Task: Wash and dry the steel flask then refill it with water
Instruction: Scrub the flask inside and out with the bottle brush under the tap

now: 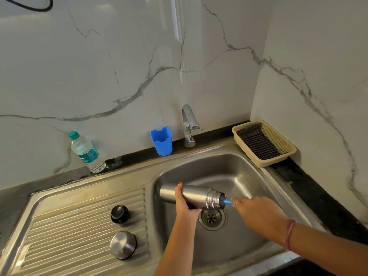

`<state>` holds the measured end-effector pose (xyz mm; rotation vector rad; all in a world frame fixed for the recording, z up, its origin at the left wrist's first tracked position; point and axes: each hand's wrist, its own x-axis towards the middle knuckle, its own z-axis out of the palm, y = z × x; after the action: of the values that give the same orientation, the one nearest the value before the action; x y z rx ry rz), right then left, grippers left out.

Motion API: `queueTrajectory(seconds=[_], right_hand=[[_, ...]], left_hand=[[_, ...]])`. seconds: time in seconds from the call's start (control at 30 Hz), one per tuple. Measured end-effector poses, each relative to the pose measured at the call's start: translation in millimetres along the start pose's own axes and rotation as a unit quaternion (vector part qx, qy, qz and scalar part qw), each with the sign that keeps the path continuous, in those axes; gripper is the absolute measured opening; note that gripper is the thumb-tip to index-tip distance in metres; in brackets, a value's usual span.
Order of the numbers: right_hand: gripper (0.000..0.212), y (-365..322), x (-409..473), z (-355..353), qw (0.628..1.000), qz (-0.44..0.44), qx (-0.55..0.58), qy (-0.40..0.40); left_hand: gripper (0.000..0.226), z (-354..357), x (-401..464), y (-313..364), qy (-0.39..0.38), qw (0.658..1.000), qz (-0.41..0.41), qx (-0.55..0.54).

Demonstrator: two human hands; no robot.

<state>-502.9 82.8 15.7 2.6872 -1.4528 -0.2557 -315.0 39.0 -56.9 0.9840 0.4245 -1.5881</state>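
The steel flask (196,196) lies on its side over the sink basin (229,172), its open threaded mouth pointing right. My left hand (184,202) grips its body from below. My right hand (256,214) holds a blue handle (227,201) that goes into the flask's mouth; the end inside is hidden. The flask's steel cap (123,245) and black stopper (119,214) stand on the ribbed drainboard (69,226) to the left.
A chrome tap (189,124) stands behind the basin, with no water running. A blue plastic holder (161,140) is beside it. A water bottle (86,152) stands at the back left. A beige basket (264,143) with a dark cloth sits at the right corner. The drain (211,218) is below the flask.
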Motion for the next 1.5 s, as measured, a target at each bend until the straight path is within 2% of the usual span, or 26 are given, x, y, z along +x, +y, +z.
queueTrajectory(seconds=[0.07,0.13,0.17,0.2,0.23,0.3,0.4,0.43,0.5,0.53,0.57,0.63,0.67,0.73,0.77,0.8,0.9,0.93,1.0,1.03,1.13,1.2,1.3,1.33,1.4,1.5], right_hand=[[0.020,5.6,7.6,-10.5,0.956,0.113,0.247,-0.111],[0.029,22.0,15.7,-6.4,0.796,0.205,0.519,-0.234],[0.029,27.2,16.6,-7.5,0.729,0.225,0.591,-0.263],[0.030,29.9,15.0,-7.1,0.708,0.227,0.611,-0.272],[0.030,30.6,13.1,-7.0,0.714,0.227,0.601,-0.279],[0.032,25.6,10.1,-2.0,0.806,0.208,0.495,-0.248],[0.024,13.0,4.3,2.8,0.977,0.090,0.178,-0.077],[0.027,9.0,1.6,1.6,0.998,0.042,0.046,-0.026],[0.052,3.5,-4.0,-4.9,0.996,0.003,-0.075,0.039],[0.055,1.2,-3.0,-5.1,0.996,-0.014,-0.093,0.012],[0.049,-3.8,-2.8,-13.0,0.997,-0.024,-0.070,-0.021],[0.033,-7.4,3.1,-17.8,0.987,0.069,0.119,-0.077],[0.031,-4.4,9.1,-14.6,0.953,0.126,0.247,-0.122],[0.030,4.8,16.0,-13.2,0.814,0.219,0.502,-0.193],[0.030,8.2,15.5,-12.7,0.763,0.237,0.562,-0.214],[0.030,11.8,14.2,-14.0,0.765,0.232,0.556,-0.226],[0.022,6.9,6.0,-8.9,0.956,0.121,0.240,-0.117],[0.021,3.5,4.2,-4.6,0.989,0.080,0.095,-0.081],[0.046,-1.6,0.5,-2.6,0.998,0.034,-0.050,0.004],[0.048,-4.0,3.4,-2.1,0.997,0.018,-0.076,-0.010],[0.030,-9.3,8.3,-11.9,0.994,0.065,0.044,-0.080],[0.027,-0.9,16.2,-13.2,0.950,0.135,0.237,-0.151],[0.031,25.2,24.0,-16.4,0.748,0.228,0.550,-0.294],[0.032,32.7,22.3,-18.6,0.717,0.238,0.576,-0.313],[0.032,42.3,19.6,-23.4,0.752,0.211,0.542,-0.310],[0.034,39.5,16.9,-26.0,0.938,0.123,0.246,-0.212]], left_hand=[[0.057,-3.3,2.1,-0.5,-0.002,1.000,0.007,0.008],[0.058,-5.5,3.3,-1.0,-0.003,1.000,0.019,0.007],[0.057,-7.0,4.6,-1.1,-0.005,1.000,0.029,0.001],[0.055,-7.9,5.1,-0.7,-0.010,0.999,0.038,-0.006],[0.053,-8.1,6.1,-0.2,-0.016,0.999,0.044,-0.009],[0.053,-6.7,5.9,0.8,-0.028,0.999,0.043,-0.008],[0.058,-5.3,5.2,2.7,-0.046,0.999,0.029,-0.002],[0.059,-4.3,4.9,3.1,-0.047,0.999,0.024,0.000],[0.062,-5.4,6.3,2.7,-0.038,0.999,0.019,-0.006],[0.062,-5.5,6.3,1.3,-0.031,0.999,0.018,-0.010],[0.061,-6.6,6.5,-0.7,-0.024,0.999,0.021,-0.011],[0.059,-9.5,7.9,-4.7,-0.022,0.999,0.030,-0.009],[0.058,-11.0,8.5,-6.5,-0.028,0.999,0.032,-0.006],[0.061,-13.0,11.0,-7.8,-0.038,0.999,0.032,-0.001],[0.063,-13.9,12.9,-7.7,-0.040,0.999,0.031,0.000],[0.063,-14.5,14.4,-7.0,-0.042,0.999,0.027,0.002],[0.055,-13.8,13.8,-6.2,-0.042,0.999,0.011,0.016],[0.052,-12.8,12.3,-6.6,-0.038,0.999,0.003,0.016],[0.051,-12.7,11.9,-8.1,-0.023,1.000,-0.006,0.019],[0.053,-13.0,11.2,-8.8,-0.024,0.999,-0.008,0.020],[0.062,-15.5,11.0,-9.9,-0.032,0.999,-0.009,0.034],[0.068,-18.2,10.8,-10.7,-0.034,0.999,-0.013,0.037],[0.070,-20.7,10.9,-9.4,-0.041,0.999,-0.016,0.026],[0.067,-20.8,11.6,-8.2,-0.037,0.999,-0.013,0.022],[0.060,-18.9,12.5,-5.6,-0.028,0.999,-0.004,0.018],[0.054,-13.6,13.0,-3.6,-0.009,1.000,0.011,0.017]])
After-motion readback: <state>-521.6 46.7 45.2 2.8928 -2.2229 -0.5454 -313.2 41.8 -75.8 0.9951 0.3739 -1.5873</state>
